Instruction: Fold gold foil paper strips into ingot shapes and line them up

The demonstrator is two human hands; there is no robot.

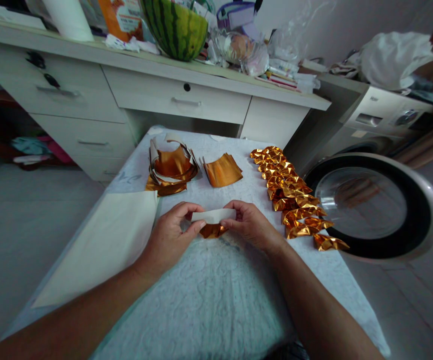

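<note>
Head view: the left hand [174,232] and right hand [252,225] pinch opposite ends of a partly folded gold sheet [213,217], its pale back showing, above the cloth-covered bench [208,290], left of the folded gold pieces [291,192].

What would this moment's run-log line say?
left hand, right hand: pinching white-backed gold sheet; beyond: curled gold sheets; right: folded gold pieces; left: flat pale sheet

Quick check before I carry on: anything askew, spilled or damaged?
No spill or damage shows. One folded gold piece sits right of the near end of the row, out of line; the washer door hangs open beside the table.
</note>
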